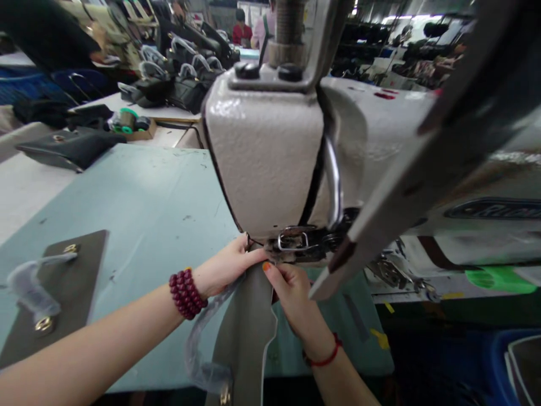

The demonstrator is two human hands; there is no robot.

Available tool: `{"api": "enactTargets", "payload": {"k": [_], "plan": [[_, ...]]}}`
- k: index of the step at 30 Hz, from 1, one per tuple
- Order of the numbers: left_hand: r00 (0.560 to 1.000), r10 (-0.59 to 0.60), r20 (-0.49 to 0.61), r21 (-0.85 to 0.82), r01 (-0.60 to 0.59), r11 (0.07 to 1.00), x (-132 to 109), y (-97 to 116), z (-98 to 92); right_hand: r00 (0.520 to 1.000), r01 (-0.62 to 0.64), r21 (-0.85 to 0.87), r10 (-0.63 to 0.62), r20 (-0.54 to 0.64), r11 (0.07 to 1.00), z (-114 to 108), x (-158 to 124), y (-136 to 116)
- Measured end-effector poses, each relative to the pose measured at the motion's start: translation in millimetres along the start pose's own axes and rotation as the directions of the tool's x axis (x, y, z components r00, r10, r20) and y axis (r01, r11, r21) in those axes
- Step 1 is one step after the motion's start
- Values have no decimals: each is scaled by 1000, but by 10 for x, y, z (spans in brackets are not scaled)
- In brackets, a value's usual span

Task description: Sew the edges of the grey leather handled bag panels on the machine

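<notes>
A grey leather-like bag panel [247, 332] runs up under the head of a sewing machine [264, 152]. A plastic-wrapped handle [196, 344] with gold-coloured hardware hangs along its left side. My left hand [226, 265], wearing dark red beads, grips the panel's far end close to the needle area, thumb on top. On the other edge, my right hand [293, 296] pinches the panel, with its thumb on the upper face and its other fingers curled, partly hidden. The needle itself is hidden behind the machine's parts and my fingers.
Another grey panel [78, 282] with a wrapped handle lies at left on the pale green work surface [156, 197]. Beyond are a black bag [71, 146], thread spools [129, 119] and piled black bags [186, 93]. A blurred grey bar [393, 208] crosses the right foreground.
</notes>
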State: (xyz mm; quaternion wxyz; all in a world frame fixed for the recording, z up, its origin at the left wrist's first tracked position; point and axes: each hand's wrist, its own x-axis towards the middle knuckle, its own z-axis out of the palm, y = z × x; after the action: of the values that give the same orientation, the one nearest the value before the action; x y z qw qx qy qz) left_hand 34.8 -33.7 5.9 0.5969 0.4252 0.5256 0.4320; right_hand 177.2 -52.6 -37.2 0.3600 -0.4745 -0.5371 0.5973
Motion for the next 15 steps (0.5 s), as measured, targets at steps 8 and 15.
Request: {"api": "enactTargets", "payload": {"k": [8, 15], "plan": [[996, 76, -50, 144, -68, 987, -118, -210, -2, 980, -87, -41, 93, 178, 995, -300, 11, -51], [932, 313, -185, 421, -213, 882, -519, -786, -319, 979, -166, 24, 162, 126, 986, -245, -334, -46]]}}
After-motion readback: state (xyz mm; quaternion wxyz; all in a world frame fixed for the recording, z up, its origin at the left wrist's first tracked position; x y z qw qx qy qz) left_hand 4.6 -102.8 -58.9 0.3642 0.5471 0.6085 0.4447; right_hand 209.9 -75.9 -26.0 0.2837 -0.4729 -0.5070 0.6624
